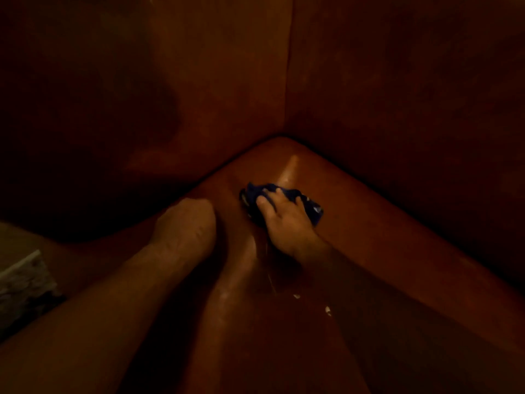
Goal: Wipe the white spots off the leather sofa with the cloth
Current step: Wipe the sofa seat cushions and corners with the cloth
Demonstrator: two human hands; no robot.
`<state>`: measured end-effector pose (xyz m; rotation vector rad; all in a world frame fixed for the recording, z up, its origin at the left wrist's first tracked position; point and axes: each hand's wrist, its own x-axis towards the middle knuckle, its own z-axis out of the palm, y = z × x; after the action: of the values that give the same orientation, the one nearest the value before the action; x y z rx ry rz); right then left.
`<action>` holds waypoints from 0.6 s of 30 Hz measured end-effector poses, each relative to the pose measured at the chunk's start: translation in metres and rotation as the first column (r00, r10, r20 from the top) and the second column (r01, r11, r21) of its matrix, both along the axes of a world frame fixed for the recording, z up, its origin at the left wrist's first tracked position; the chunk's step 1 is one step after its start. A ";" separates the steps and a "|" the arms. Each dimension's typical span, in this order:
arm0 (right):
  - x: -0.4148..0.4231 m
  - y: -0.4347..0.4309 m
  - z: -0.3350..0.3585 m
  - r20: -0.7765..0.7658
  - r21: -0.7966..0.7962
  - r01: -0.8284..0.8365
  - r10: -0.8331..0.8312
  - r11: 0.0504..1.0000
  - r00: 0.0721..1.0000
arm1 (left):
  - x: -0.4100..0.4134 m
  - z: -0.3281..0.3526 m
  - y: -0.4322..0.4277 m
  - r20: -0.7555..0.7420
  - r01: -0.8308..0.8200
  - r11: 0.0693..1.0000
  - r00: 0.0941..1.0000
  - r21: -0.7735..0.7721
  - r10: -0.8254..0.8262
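Cloth (311,207) was gripped bunched in my right hand (284,220) to scrub the sofa seat (369,223), left hand (184,223) fisted empty beside it, probably bracing me.

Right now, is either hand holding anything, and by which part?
The right hand grips the bunched blue cloth from above, across its middle, against the sofa seat. The left hand is a fist, holding nothing visible.
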<state>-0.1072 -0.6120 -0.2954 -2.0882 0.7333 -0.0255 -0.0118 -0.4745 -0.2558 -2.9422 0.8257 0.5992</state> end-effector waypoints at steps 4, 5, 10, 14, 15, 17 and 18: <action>0.004 0.011 -0.003 0.009 0.115 -0.092 0.091 0.989 0.996 | 0.011 -0.006 0.006 0.018 -0.052 0.997 0.998 -0.063 0.054; 0.001 0.016 0.000 0.028 0.184 -0.119 0.115 0.976 0.993 | 0.012 -0.007 0.007 0.010 -0.060 0.996 0.998 -0.071 0.061; -0.046 0.035 0.006 0.023 0.275 -0.301 0.307 0.913 0.951 | 0.002 -0.005 0.008 -0.042 -0.005 1.000 0.999 0.017 0.005; -0.081 0.031 0.009 -0.046 0.411 -0.265 0.310 0.872 0.950 | -0.013 -0.002 0.010 -0.128 0.065 0.997 0.990 0.032 -0.060; -0.086 0.030 0.015 -0.038 0.491 -0.184 0.233 0.852 0.972 | -0.016 -0.001 0.009 -0.144 0.081 0.996 0.987 0.040 -0.074; -0.091 0.023 0.024 -0.043 0.621 0.016 0.013 0.784 0.999 | -0.023 0.002 0.009 -0.155 0.102 0.994 0.983 0.041 -0.094; -0.093 0.016 0.026 -0.022 0.677 0.099 -0.115 0.730 0.993 | -0.025 0.003 0.009 -0.151 0.104 0.994 0.984 0.031 -0.098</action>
<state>-0.1998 -0.5956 -0.2694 -1.3343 0.7126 0.1398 -0.0367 -0.4660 -0.2526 -2.8280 0.9578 0.8261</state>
